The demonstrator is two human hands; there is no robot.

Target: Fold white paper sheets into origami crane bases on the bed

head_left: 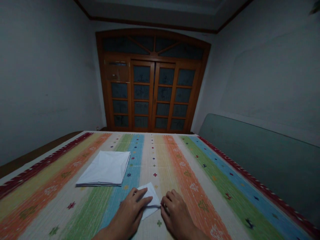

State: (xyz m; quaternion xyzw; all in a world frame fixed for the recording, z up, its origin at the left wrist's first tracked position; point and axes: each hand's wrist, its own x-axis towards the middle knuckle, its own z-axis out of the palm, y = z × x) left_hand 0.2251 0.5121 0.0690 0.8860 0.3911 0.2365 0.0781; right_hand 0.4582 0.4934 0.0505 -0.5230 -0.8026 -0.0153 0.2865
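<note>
A small folded piece of white paper [151, 191] lies on the striped tablecloth, close in front of me. My left hand [131, 208] covers its left side, with the index and middle fingers bent across the top and the thumb lower down. At the paper's right corner, my right hand [175, 208] is closed, its thumb and fingertips pinching the edge. A lower layer of the paper points toward me below the fold. Farther off to the left rests a stack of white paper squares [105, 166], apart from both hands.
The striped tablecloth [195, 200] with coloured motifs covers the table. A grey-green panel [250, 150] stands along the right side. Wooden double doors with glass panes [153, 93] are in the far wall, beyond the table's far edge. A white wall [45, 76] is at left.
</note>
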